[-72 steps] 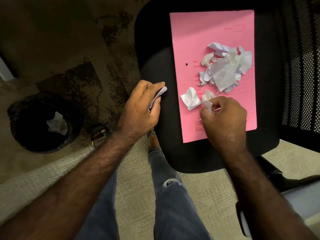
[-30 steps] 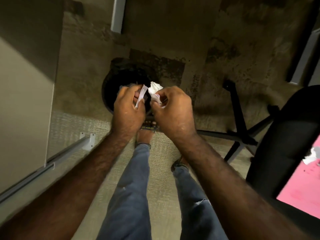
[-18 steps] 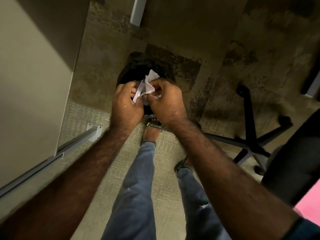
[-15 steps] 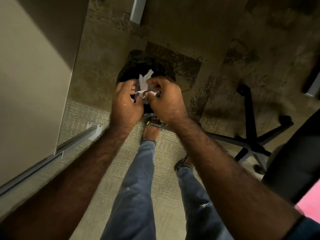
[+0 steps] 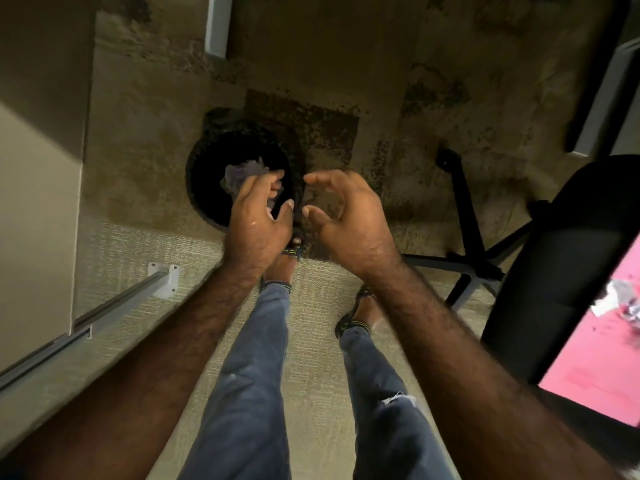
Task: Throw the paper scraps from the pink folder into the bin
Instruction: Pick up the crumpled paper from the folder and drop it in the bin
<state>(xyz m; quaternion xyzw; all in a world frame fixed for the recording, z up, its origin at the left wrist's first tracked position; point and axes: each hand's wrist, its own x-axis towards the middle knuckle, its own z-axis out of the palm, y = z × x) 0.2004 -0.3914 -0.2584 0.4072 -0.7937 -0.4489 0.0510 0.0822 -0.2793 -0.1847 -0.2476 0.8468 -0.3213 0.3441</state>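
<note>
From the head camera, both hands hang above the floor with fingers spread and nothing in them. The left hand (image 5: 258, 223) hovers over the round black bin (image 5: 207, 199), where crumpled paper (image 5: 242, 173) lies just beyond its fingertips. The right hand (image 5: 349, 220) is beside it, over mottled carpet. Far to the right of that hand, more paper scraps (image 5: 621, 301) rest on the flat pink folder (image 5: 588, 362) on a black chair. The scraps look feather-light, soft and crushable, probably best pinched in loose bunches.
</note>
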